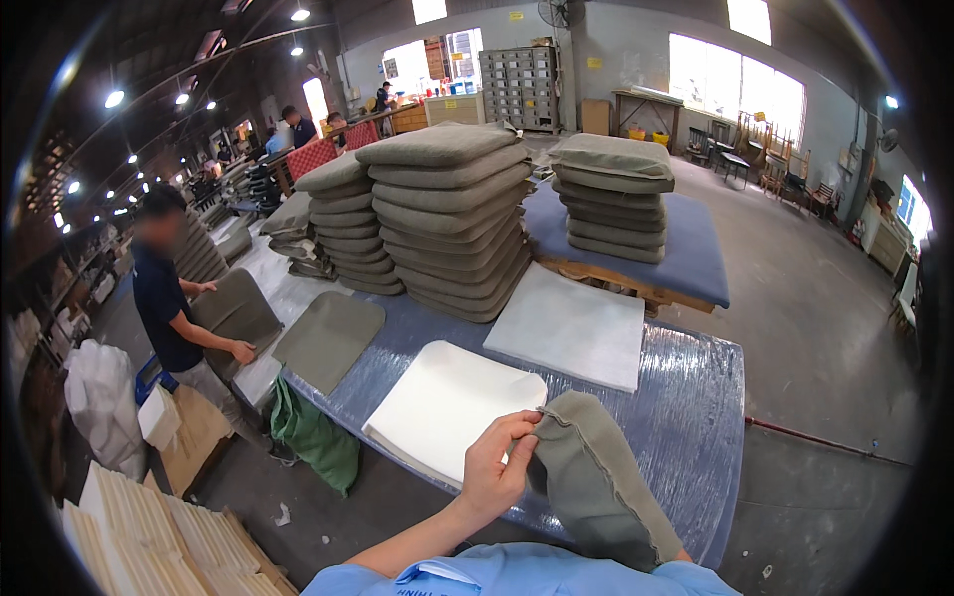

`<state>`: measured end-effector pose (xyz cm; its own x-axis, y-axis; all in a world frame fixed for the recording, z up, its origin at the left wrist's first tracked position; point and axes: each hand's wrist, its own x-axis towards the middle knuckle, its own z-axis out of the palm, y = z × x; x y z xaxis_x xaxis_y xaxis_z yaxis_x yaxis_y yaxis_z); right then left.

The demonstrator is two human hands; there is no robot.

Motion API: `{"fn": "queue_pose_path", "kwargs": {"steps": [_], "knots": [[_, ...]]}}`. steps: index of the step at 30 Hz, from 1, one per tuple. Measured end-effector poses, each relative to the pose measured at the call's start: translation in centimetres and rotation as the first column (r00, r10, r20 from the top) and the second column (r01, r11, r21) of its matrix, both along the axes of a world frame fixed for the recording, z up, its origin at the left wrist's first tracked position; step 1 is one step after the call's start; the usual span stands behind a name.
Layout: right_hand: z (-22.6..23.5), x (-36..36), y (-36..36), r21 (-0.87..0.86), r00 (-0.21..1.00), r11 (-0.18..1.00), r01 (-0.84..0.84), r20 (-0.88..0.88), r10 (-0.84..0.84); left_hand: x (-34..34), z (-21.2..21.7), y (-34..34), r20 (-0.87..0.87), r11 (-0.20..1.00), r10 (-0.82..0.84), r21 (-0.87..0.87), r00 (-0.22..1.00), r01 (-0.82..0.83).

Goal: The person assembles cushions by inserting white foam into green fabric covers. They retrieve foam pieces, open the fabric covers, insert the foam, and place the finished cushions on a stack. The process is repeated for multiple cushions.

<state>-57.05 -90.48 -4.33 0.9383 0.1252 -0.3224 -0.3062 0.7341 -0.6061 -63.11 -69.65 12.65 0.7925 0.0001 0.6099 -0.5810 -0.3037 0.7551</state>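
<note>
My left hand (497, 462) pinches the seamed edge of a grey-green fabric cushion cover (601, 477), held up in front of my body at the table's near edge. Of my right arm only a bit of skin shows beside the cover's lower end; the fabric hides that hand and its fingers. Just left of the cover, a white foam pad (452, 402) lies flat on the plastic-wrapped table (686, 427). Beyond the pad is a flat white sheet (571, 323). A flat grey-green piece (333, 338) rests farther left.
Tall stacks of grey-green cushions (452, 219) stand at the table's far side. Another stack (611, 199) sits on a blue padded surface (686, 248). At left a co-worker (169, 288) handles a cushion near a green sack (313, 437). Foam slabs (159, 536) stand lower left.
</note>
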Motion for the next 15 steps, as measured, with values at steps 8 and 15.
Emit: {"fn": "queue_pose_path", "kwargs": {"steps": [8, 15], "knots": [[-0.8, -0.2, -1.9, -0.042, 0.996, 0.996, 0.084, -0.022, -0.085, -0.1, -3.4, 0.9, -0.376, 0.987, -0.158, -0.031, 0.913, 0.158], [-0.1, 1.9, -1.9, -0.064, 0.994, 0.992, 0.111, -0.004, -0.111, -1.7, -6.3, -4.7, -0.582, 0.713, -0.329, 0.363, 0.744, 0.6]]}}
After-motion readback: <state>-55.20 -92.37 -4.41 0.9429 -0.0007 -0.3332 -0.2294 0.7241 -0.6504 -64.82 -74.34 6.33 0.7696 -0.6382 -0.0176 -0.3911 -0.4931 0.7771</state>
